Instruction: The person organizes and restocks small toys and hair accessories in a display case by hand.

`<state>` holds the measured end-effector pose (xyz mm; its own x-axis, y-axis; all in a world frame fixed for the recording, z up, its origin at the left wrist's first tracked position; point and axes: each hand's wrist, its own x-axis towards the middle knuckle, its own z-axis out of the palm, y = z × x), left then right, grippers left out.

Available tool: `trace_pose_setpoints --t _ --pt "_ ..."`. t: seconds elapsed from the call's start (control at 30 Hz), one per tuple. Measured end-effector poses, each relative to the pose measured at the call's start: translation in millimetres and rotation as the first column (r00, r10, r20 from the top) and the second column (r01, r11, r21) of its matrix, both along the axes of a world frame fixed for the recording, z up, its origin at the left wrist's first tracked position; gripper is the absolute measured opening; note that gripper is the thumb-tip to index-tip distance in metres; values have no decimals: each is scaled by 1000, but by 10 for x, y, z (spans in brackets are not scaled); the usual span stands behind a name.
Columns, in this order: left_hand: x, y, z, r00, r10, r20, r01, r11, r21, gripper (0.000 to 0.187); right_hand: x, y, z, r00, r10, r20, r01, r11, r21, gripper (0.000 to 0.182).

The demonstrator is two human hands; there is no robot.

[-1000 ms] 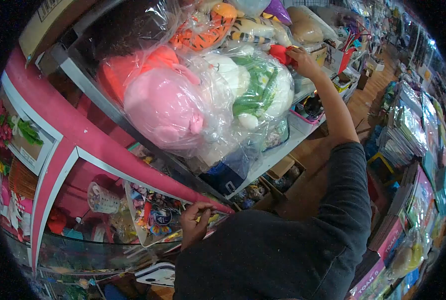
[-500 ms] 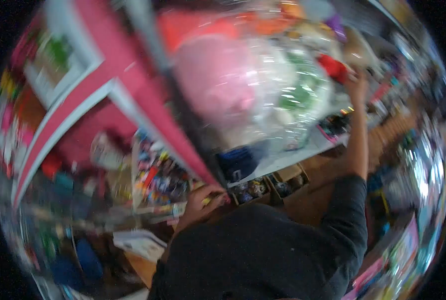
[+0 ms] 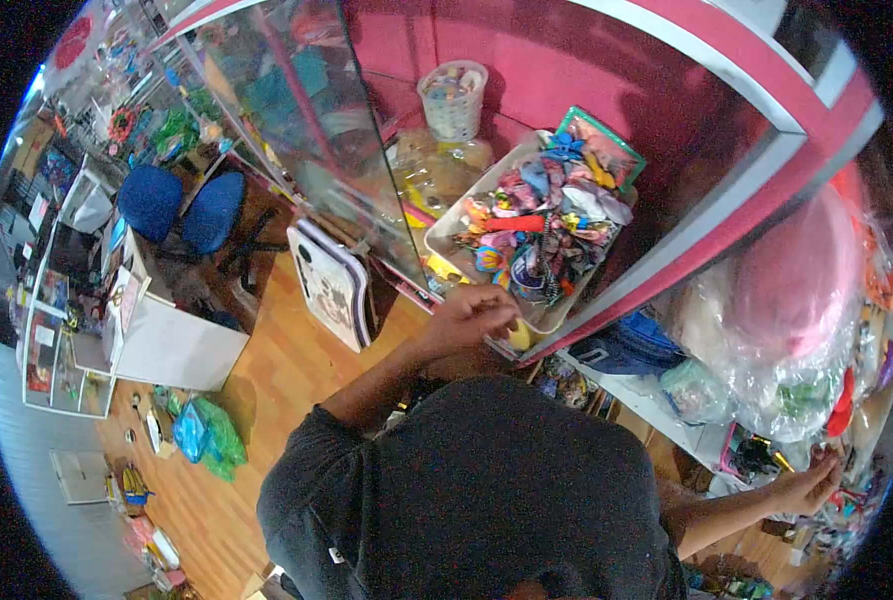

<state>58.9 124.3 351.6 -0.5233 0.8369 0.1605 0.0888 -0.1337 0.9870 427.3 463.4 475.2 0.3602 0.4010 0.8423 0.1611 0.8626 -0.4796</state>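
Observation:
My left hand [image 3: 474,318], fingers bent together, is at the near edge of a white tray [image 3: 434,240] inside the pink-walled case. What it holds, if anything, is too small to make out; a yellow item [image 3: 519,335] is beside its fingertips. The tray holds colourful small goods [image 3: 556,215], with a green-framed item [image 3: 606,145] at its back. On the far right my right hand [image 3: 811,480] is stretched out, its fingers loosely apart and nothing visible in them. A red item [image 3: 840,403] on the plastic-wrapped plush toys [image 3: 796,270] is just above it.
A glass door [image 3: 316,130] is left of the tray, and a white perforated basket [image 3: 453,105] is behind it. The case's pink-and-white frame post [image 3: 686,235] slants on the right. Blue chairs [image 3: 213,212], a white desk [image 3: 181,340] and green bags [image 3: 221,440] are to the left.
The view has swung left, bringing the tray and case interior to the centre and the wrapped toys to the right. My right hand is now lower, apart from the red item.

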Motion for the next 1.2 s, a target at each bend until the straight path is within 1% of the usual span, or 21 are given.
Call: trace_pose_setpoints --t 0.03,0.07,0.13,0.17,0.23,0.27,0.3,0.37,0.5,0.7,0.73,0.77,0.8,0.83,0.87,0.9,0.93,1.0,1.13,1.17,1.2 --pt "-42 -95 -40 993 116 30 -115 993 -17 15 -19 -44 -26 1000 7 8 -7 1000 -2 16" --pt "-91 -172 -143 992 120 38 -120 993 -17 15 -19 -78 -63 1000 25 18 -25 1000 12 16" --pt "-165 -263 -337 797 408 446 -452 892 -10 17 -119 -184 -51 994 108 28 -109 992 61 16" --pt "-190 -264 -419 792 408 454 -453 892 -12 17 -187 -225 -42 993 109 37 -111 992 62 16" --pt "-253 -229 -464 514 602 611 -668 728 -155 26 -316 -280 -53 996 91 9 -91 993 75 15" --pt "-293 -207 -579 510 549 662 -626 765 -152 36 -354 -262 -58 986 162 43 -166 980 111 15" --pt "-284 -177 -620 506 544 670 -614 772 -164 36 -503 -375 -12 995 82 52 -86 993 80 14" --pt "-254 -74 -689 474 419 775 -542 832 -119 40 -634 -362 -24 985 171 -13 -171 984 42 13" --pt "-308 208 -809 450 310 837 -430 897 -100 43 -792 -418 -68 961 267 66 -270 962 41 11" --pt "-198 360 -377 415 230 881 -477 879 -5 34 -771 -428 -205 970 235 53 -232 971 -62 11" --pt "-247 408 -614 414 229 881 -478 878 -4 34 -789 -483 -206 973 220 62 -217 975 -55 10" --pt "-349 490 -1047 628 356 692 -536 843 53 31 -803 -517 -218 973 221 63 -218 974 -55 10" --pt "-385 513 -1094 767 471 436 -570 812 126 28 -807 -546 -243 978 202 52 -197 976 -92 10" --pt "-431 534 -1139 768 469 436 -568 813 125 28 -799 -565 -275 983 181 41 -175 976 -130 9" --pt "-461 571 -1185 662 320 678 -515 851 101 29 -745 -573 -307 988 151 33 -144 975 -169 8" --pt "-481 583 -1126 484 157 861 -458 883 97 30 -715 -568 -335 989 143 33 -135 976 -170 8" --pt "-487 593 -1068 486 155 860 -453 886 97 30 -690 -552 -366 984 175 33 -167 973 -159 9" --pt "-480 585 -984 371 199 907 -489 872 8 25 -653 -531 -426 975 221 27 -214 963 -165 9" --pt "-410 458 -1069 429 164 888 -472 879 65 23 -679 -562 -448 977 212 25 -203 958 -204 10" --pt "-358 438 -1095 780 332 530 -494 847 197 23 -674 -544 -455 978 207 21 -199 959 -200 10" --pt "-356 441 -1110 886 463 29 -445 833 329 24 -695 -540 -446 966 256 19 -247 948 -202 10"
